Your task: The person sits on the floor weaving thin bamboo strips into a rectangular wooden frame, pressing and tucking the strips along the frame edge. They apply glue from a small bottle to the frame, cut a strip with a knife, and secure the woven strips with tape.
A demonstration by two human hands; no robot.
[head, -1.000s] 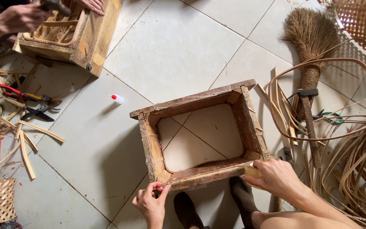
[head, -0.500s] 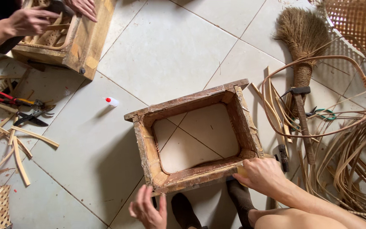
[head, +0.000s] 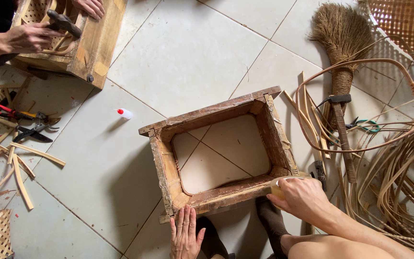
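2 hands at the near edge of an open wooden frame [head: 219,153] on the tiled floor [head: 188,52].

The left hand [head: 184,235] lies flat, fingers spread, on the floor, touching the frame's near rail; the right hand [head: 300,196] grips a pale yellowish roll [head: 280,184] at the frame's near right corner; 2 dark-socked feet [head: 269,223] sit between them; a hammer [head: 341,132], broom [head: 341,43] and rattan strips [head: 398,158] lie right; a small white bottle [head: 124,113] stands left; another person's hands [head: 27,37] work a second frame [head: 99,41] far left.

Right hand [head: 303,197] hides most of the tape roll [head: 278,186] — woven tray [head: 401,26] cropped.
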